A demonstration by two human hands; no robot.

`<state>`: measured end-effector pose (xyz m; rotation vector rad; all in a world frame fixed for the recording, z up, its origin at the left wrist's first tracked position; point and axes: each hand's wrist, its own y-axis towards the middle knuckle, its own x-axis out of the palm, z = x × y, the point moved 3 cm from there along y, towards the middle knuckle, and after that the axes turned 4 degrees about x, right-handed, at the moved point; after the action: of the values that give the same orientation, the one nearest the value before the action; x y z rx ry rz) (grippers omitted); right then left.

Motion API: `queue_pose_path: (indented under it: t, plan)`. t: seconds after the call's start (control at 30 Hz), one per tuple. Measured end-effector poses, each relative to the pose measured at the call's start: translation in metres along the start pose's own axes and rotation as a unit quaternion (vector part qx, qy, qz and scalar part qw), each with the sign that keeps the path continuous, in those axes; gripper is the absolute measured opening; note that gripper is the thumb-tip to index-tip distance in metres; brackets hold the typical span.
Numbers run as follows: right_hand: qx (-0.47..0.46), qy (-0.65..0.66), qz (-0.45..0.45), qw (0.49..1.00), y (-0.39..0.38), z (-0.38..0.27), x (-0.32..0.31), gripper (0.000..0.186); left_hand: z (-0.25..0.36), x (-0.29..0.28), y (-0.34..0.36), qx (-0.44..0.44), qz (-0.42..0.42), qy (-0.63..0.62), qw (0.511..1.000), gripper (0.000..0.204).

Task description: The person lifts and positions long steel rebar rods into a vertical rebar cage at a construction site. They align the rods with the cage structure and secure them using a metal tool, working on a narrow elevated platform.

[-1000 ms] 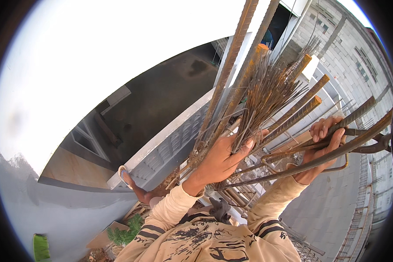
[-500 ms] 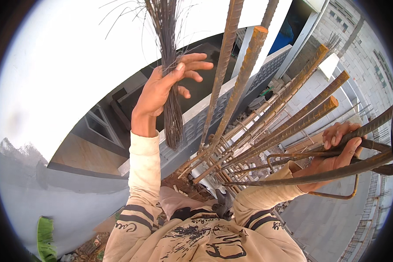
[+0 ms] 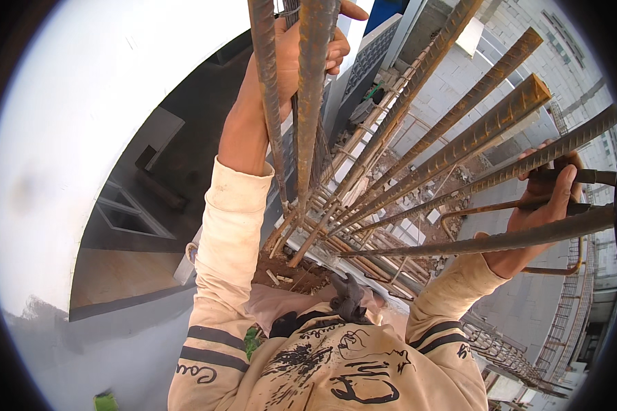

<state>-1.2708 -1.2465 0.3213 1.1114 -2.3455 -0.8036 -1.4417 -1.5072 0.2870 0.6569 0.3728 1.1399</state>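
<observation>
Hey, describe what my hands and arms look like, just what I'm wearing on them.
Your left hand and right hand show no gloves. The left sleeve and right sleeve are long and beige, each with two dark stripes and black script lettering.

Tight squeeze there: two upright bars (image 3: 310,103) stood right across the left hand (image 3: 287,63), yet open room lay left of its forearm, a clear slot parted them from the slanting bars (image 3: 483,131), and a low bar (image 3: 459,246) blocked the right hand (image 3: 561,194) in front
</observation>
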Motion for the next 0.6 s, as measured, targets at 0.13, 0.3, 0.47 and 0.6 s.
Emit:
queue_pose_path:
  t: [0.13,0.3,0.47,0.6]
  plan:
    - [0.117,-0.107,-0.123,0.98,0.003,-0.019,-0.061,0.029,-0.005,-0.001,0.001,-0.048,0.037,-0.089,0.994,0.051]
    - [0.434,-0.149,-0.268,0.847,-0.033,0.027,-0.116,0.023,-0.009,-0.005,0.001,-0.042,-0.009,-0.13,0.991,0.049]
    - [0.579,-0.097,-0.282,0.759,-0.09,0.086,-0.151,0.015,-0.012,-0.004,-0.001,-0.042,-0.009,-0.138,0.99,0.047]
    - [0.535,-0.2,-0.29,0.768,-0.125,0.112,-0.159,0.014,-0.01,-0.003,-0.002,-0.036,-0.002,-0.114,0.993,0.05]
